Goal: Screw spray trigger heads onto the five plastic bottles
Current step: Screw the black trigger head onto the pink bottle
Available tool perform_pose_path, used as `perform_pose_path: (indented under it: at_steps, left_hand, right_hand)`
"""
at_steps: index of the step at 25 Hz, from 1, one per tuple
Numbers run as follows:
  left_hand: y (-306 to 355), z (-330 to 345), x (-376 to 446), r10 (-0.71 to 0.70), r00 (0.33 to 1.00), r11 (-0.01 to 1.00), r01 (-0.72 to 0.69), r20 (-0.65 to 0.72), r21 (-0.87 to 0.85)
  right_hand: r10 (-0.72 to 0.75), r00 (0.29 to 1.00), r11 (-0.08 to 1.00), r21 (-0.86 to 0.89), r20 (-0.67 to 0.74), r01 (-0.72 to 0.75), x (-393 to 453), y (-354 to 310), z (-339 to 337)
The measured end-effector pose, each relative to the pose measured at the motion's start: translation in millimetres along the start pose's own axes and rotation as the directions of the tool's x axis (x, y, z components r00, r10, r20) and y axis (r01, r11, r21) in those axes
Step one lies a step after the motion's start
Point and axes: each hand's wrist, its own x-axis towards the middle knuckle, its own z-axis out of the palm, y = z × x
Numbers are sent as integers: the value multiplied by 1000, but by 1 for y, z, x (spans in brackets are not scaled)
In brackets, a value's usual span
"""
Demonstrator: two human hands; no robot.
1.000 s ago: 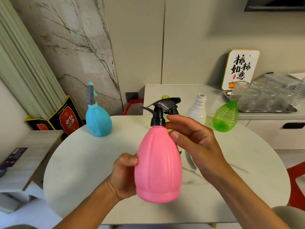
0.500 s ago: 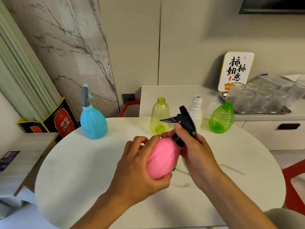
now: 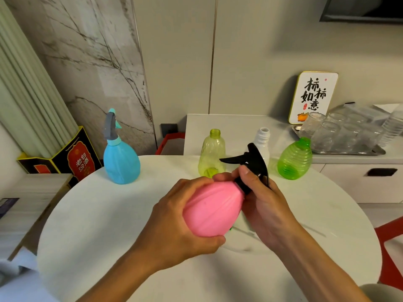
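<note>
While the pink bottle [image 3: 214, 209] lies tilted above the round table [image 3: 104, 214], the left hand [image 3: 181, 221] is wrapped around its body and the right hand [image 3: 259, 199] is closed on the collar of the black trigger head [image 3: 250, 162] at its neck. The head sits on the neck, but I cannot tell whether it is fully tight; this looks like the tightening turn.

By my count the blue bottle [image 3: 121, 164], standing at the table's far left edge, already wears its grey trigger head [image 3: 110, 126], so one is done and the pink one is nearly so. Three remain: the yellow bottle [image 3: 211, 155], the white bottle [image 3: 262, 138] partly hidden behind the black head, and the green bottle [image 3: 294, 163], all upright with open necks at the far side of the table.

No loose trigger heads show clearly; something green peeks from under the pink bottle, too hidden to name. Behind, a counter carries a tray of glasses [image 3: 340, 136] and a sign [image 3: 313, 97], well apart from the work. Nothing blocks the hands.
</note>
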Motion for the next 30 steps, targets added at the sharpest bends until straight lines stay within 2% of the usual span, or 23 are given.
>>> perform_pose_path:
  at_steps: [1,2,3,4,5,7,8,9,11,13,14,16,17,19,21,22,24,25,27,29,30]
  left_hand:
    - [-1,-1,0,-42,995,980,58,86,-188]
    - [-4,-1,0,-61,980,895,139,192,-424]
    - [-3,-3,1,-87,952,784,247,293,-570]
    - [-1,-6,1,-105,940,709,299,323,-639]
    - [0,-7,2,-112,952,723,275,284,-634]
    - [3,-4,6,-91,985,842,156,148,-516]
    - [6,-3,7,-108,986,840,160,129,-518]
    - [4,-1,6,-120,985,805,172,128,-568]
    - [-1,1,7,-194,957,598,291,218,-746]
    - [-3,3,7,-263,906,332,409,333,-850]
    - [-4,4,7,-277,901,297,411,334,-862]
    - [1,6,10,-285,930,406,335,231,-850]
    - [3,6,10,-293,931,403,326,216,-855]
    - [-3,9,9,-326,916,344,345,234,-873]
    - [0,8,7,-317,880,182,423,355,-887]
    - [1,8,7,-338,866,157,437,368,-886]
    - [5,8,10,-386,870,284,427,305,-859]
    - [7,6,11,-394,870,294,424,295,-857]
    - [1,5,12,-418,849,232,445,324,-865]
    - [0,1,7,-381,818,113,503,430,-857]
    - [-1,2,5,-371,815,95,510,445,-855]
  right_hand:
    - [-7,999,999,41,39,5,0,-1,0]
    - [-10,996,996,91,84,2,0,-2,0]
    - [-7,994,989,147,108,-9,-1,-4,2]
    - [2,995,980,196,95,-21,0,-4,3]
    - [18,999,971,236,50,-29,2,-3,5]
    - [76,994,946,320,-82,-46,5,-1,4]
    - [99,988,932,360,-120,-49,6,-1,3]
    - [104,986,922,385,-127,-47,7,-2,2]
    - [70,994,914,405,-81,-32,7,-5,0]
    - [19,999,915,404,-28,-6,7,-5,1]
    - [2,1000,917,400,-19,6,7,-5,1]
    - [-8,999,928,372,-36,21,7,-6,2]
    - [-6,999,935,354,-50,23,8,-7,2]
    - [-9,998,942,335,-64,30,7,-8,0]
    - [-37,998,948,315,-56,52,7,-8,-1]
    - [-49,997,951,303,-56,64,7,-7,0]
    - [-57,996,956,284,-70,75,7,-5,0]
    - [-53,996,958,278,-77,72,7,-4,0]
    - [-55,996,964,257,-74,72,7,-2,1]
    - [-65,996,974,212,-61,77,7,-1,2]
    - [-65,996,977,197,-66,77,7,0,2]
